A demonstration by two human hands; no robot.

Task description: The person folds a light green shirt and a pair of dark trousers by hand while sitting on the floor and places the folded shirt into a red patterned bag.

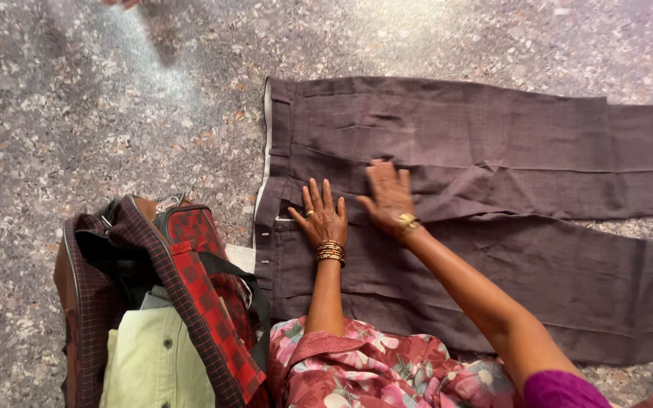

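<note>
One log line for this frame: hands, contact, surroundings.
left hand: flat on trousers | right hand: flat on trousers | trousers: spread on floor | bag: open, left

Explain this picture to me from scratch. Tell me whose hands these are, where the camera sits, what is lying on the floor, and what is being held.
There is no machine here. One camera is worn on a person's head and looks down at their own two bare hands.

On the speckled stone floor lie dark brown trousers, spread flat with the waistband toward the left of the picture and the legs running off to the right.

The left hand, with gold bangles on the wrist, presses flat near the waistband. The right hand, also wearing a bangle, lies flat beside it on the cloth. Neither has a grip on anything; both palms are open on the fabric.

At lower left sits an open red checked bag with a pale green garment inside. The flowered pink cloth at the bottom is the person's own clothing.
</note>
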